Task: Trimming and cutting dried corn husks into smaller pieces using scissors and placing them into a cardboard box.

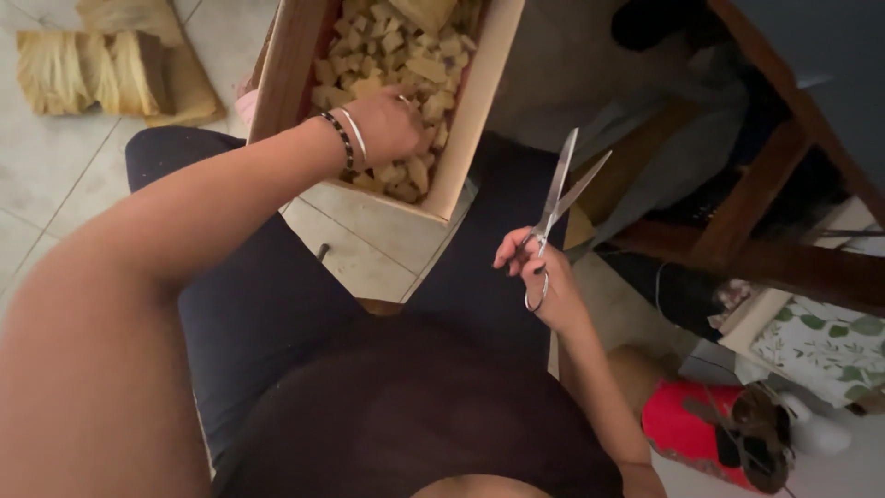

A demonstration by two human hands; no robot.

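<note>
Nearest us, our left hand (392, 124) reaches into the open wooden box (479, 101) of pale yellow cut pieces (406, 55); fingers buried, grip unclear. Right hand (539, 277) curls through the handles of silver metal scissors (558, 198), blades parted, raised over the lap. Box top cut off by frame.

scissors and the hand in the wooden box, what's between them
In the head view, the box's light wooden side wall lies between the left hand and the scissors held by the right hand.
</note>
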